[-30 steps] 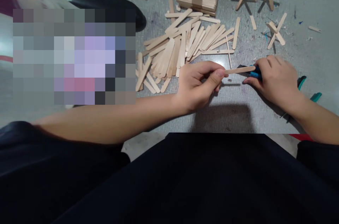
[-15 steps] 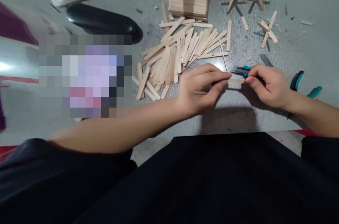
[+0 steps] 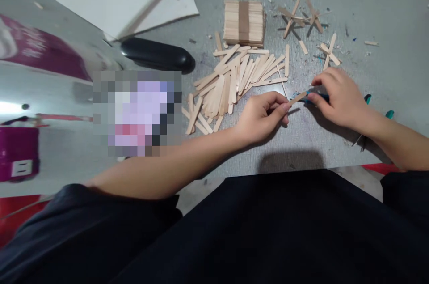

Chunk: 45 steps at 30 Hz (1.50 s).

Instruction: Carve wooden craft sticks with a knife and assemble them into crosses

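The left hand pinches 1 wooden stick by its end; the right hand grips a blue cutter at the stick's other end

Pale flat wooden craft stick: one short piece, pinched at its near end by left hand. It is lifted just off the grey table, with the far end tilted up and right, and its tip meets the blue plastic utility knife. The knife lies flat on the table, mostly covered by right hand, whose fingertips rest on it. Whether they grip it is unclear.
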Motion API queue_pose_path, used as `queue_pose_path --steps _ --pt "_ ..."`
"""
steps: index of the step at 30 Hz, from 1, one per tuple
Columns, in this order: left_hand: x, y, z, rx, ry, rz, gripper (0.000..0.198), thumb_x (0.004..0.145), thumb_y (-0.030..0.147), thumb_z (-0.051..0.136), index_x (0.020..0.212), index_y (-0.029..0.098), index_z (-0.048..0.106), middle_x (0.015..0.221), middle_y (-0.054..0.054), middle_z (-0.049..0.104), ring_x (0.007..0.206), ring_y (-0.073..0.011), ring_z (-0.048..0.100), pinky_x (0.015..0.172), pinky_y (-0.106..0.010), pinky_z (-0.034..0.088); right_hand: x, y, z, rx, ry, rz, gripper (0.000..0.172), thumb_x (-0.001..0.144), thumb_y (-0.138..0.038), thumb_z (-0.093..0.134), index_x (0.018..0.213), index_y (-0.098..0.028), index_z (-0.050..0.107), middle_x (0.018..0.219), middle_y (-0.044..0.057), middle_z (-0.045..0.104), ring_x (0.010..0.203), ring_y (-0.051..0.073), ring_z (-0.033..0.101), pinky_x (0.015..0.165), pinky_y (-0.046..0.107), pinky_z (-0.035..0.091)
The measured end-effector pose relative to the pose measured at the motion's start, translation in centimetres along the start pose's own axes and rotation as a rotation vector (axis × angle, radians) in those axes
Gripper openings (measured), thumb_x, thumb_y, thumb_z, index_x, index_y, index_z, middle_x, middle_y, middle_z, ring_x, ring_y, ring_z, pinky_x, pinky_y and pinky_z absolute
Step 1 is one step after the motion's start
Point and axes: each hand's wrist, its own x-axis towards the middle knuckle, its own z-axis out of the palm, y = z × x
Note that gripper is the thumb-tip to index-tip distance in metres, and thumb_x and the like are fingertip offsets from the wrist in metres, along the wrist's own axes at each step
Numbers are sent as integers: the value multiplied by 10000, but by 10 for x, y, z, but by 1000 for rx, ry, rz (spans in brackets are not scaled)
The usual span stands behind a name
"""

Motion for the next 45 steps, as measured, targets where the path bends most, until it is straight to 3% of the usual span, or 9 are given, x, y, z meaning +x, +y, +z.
queue_pose_path --steps 3,9,14,19,24,28,32,35,45 --pt "1 -3 3 -64 29 -36 299 1129 504 765 1037 227 698 703 -6 795 507 -109 623 512 -259 475 1 -4 -3 -169 -173 82 382 1175 -498 599 1315 -187 771 1362 227 802 1246 415 726 992 521 531" --pt "-2 -1 3 111 108 -4 238 1115 393 729 975 204 764 784 -40 826 621 -122 674 596 -274 527 1 -23 -6 -294 -360 187 360 1194 -475 584 1279 -164 745 1286 230 830 1026 372 774 726 421 376" --pt "-5 1 -4 238 78 -70 329 1145 282 607 1383 139 784 935 -80 897 737 -177 806 737 -347 650 4 -20 -19 -178 -353 330 363 1225 -516 472 1274 -205 654 958 141 802 755 301 664 666 399 323" --pt "-19 6 -9 548 18 112 335 1135 282 641 1440 181 735 872 -39 886 732 -202 817 705 -371 596 3 -16 -23 -8 -500 320 361 1195 -564 486 1248 -234 621 925 99 766 825 300 690 708 383 409" --pt "-24 4 -15 796 8 392 211 1126 299 656 1266 204 781 887 -73 871 707 -226 793 655 -382 538 4 -14 -21 52 -519 306 393 1180 -618 495 1210 -257 648 892 83 765 809 299 698 712 386 399" --pt "-10 -6 -27 901 -44 586 363 1079 463 758 1360 239 812 1283 -162 885 1168 -361 839 1073 -560 591 7 -7 -29 91 -626 239 330 1155 -588 567 1062 -277 628 843 59 753 742 272 680 696 389 385" --pt "-1 -14 -33 1013 -185 447 900 974 860 816 1711 356 698 1872 -186 572 1749 -555 473 1435 -732 226 4 2 -34 124 -749 139 276 1122 -553 657 1031 -292 665 737 18 725 664 268 679 676 394 385" --pt "-1 -13 -31 1062 -257 396 901 990 856 810 1757 407 663 1961 -152 473 1833 -560 354 1476 -728 117 -3 3 -31 131 -736 89 240 1117 -526 660 1063 -292 677 761 15 741 611 249 651 652 391 373" --pt "-7 -5 -26 1080 -243 350 760 1024 624 913 1730 454 689 1971 -124 496 1847 -522 395 1495 -743 150 -20 -16 -12 -68 -663 42 285 1158 -482 566 1171 -250 732 573 -25 554 457 192 366 625 386 269"
